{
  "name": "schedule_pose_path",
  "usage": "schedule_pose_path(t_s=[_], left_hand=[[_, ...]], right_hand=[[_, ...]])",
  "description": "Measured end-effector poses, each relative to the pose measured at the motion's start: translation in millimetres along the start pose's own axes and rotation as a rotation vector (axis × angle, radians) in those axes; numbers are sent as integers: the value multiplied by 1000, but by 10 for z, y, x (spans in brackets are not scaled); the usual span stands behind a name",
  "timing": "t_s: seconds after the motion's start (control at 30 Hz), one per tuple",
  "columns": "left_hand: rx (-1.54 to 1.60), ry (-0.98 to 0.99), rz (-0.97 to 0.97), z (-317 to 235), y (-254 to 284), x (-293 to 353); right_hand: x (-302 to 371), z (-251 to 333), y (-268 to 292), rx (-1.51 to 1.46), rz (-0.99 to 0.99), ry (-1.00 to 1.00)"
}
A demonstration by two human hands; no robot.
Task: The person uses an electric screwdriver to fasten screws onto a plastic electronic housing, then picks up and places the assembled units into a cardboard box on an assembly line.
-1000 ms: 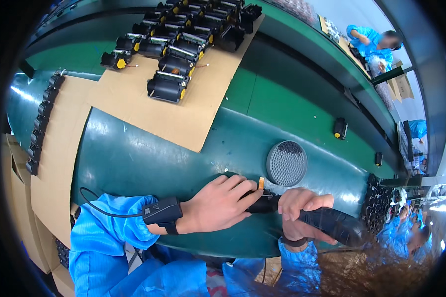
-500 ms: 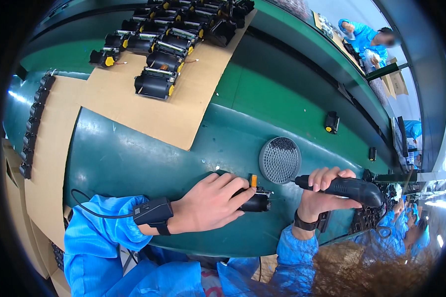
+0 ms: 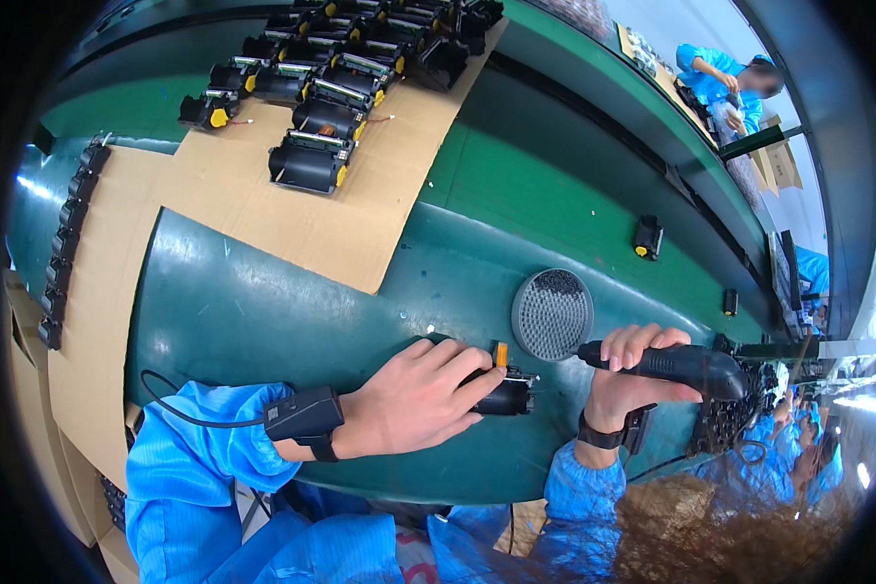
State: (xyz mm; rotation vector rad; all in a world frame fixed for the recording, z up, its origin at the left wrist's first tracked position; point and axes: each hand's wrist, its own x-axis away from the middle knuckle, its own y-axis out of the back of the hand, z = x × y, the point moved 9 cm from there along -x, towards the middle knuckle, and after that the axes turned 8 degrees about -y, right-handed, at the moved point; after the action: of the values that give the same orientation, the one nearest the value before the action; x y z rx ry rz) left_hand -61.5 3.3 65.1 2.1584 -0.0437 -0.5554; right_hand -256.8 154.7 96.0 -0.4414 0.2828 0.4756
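Observation:
My left hand (image 3: 431, 394) is closed on a black printer-like module (image 3: 508, 396), holding it against the green bench top. An orange flat piece like a ribbon cable (image 3: 501, 354) sticks up from the module beside my fingertips. In my right hand (image 3: 633, 375) is a black electric screwdriver (image 3: 686, 367), lying nearly level, with its nose pointing left. That nose is at the lower right rim of a round grey dish (image 3: 523, 341) with a dimpled floor. Small dark screws (image 3: 558, 282) are heaped at the dish's far side. The bit's tip is too small to make out.
Rows of similar black modules (image 3: 307, 165) with yellow knobs stand on cardboard (image 3: 234, 200) at the far left. More black parts (image 3: 63, 243) line the left edge. Single modules (image 3: 648, 237) lie on the far right ledge. Co-workers in blue (image 3: 715, 78) sit beyond the shelf frame.
The screwdriver's nose has shifted slightly left against the dish rim. My left hand and the module keep their place. The far co-worker's hands have come closer together.

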Motion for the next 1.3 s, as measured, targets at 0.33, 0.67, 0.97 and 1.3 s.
schedule_pose_path(t_s=[0.33, 0.67, 0.97, 1.3], left_hand=[[32, 46, -23, 66, 29, 10], [87, 74, -35, 138, 14, 47], [100, 66, -33, 146, -5, 49], [102, 74, -31, 149, -4, 53]], right_hand=[[49, 387, -215, -141, 0, 75], [533, 158, -1121, -221, 345, -42], [576, 92, -1133, -179, 354, -22], [570, 77, -1193, -206, 433, -29]])
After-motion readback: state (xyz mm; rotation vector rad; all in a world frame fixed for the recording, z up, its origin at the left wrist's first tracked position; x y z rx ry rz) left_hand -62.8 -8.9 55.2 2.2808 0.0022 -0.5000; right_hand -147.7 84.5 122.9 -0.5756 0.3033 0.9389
